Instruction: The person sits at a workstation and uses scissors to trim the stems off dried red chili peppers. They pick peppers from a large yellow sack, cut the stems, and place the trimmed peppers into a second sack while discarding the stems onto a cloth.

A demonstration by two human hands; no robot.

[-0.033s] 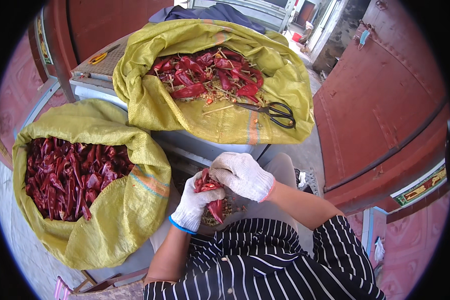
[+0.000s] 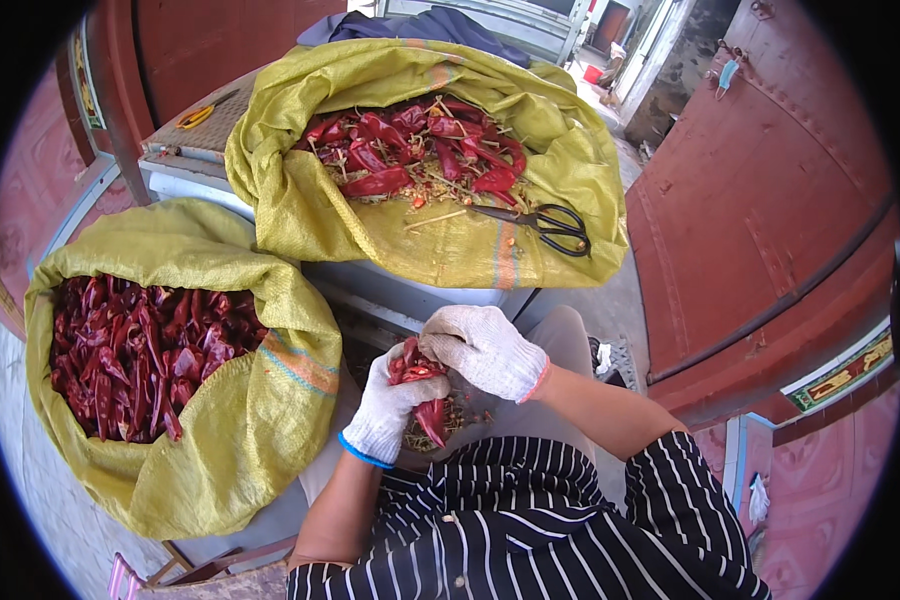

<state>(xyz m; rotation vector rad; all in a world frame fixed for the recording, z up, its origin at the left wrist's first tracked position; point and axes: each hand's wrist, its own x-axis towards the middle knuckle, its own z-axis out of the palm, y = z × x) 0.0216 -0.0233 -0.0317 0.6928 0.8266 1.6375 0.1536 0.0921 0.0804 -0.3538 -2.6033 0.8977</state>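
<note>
In front of my lap, my left hand (image 2: 385,408), in a white knit glove with a blue cuff, is wrapped around a small bunch of dried red chili peppers (image 2: 431,420). My right hand (image 2: 478,347), gloved in white with a pink cuff, reaches in from the right. Its thumb and fingers are pinched together against the upper end of the bunch; whatever lies between the fingertips is hidden. Bits of stem and debris (image 2: 456,424) show below the hands.
A yellow woven sack (image 2: 270,440) of dark red chilies (image 2: 135,350) stands at left. Beyond my hands, an opened sack (image 2: 410,240) bears chilies (image 2: 380,182), loose stems and black-handled scissors (image 2: 562,231). Yellow-handled snips (image 2: 196,117) lie farther back. A red door (image 2: 760,210) stands right.
</note>
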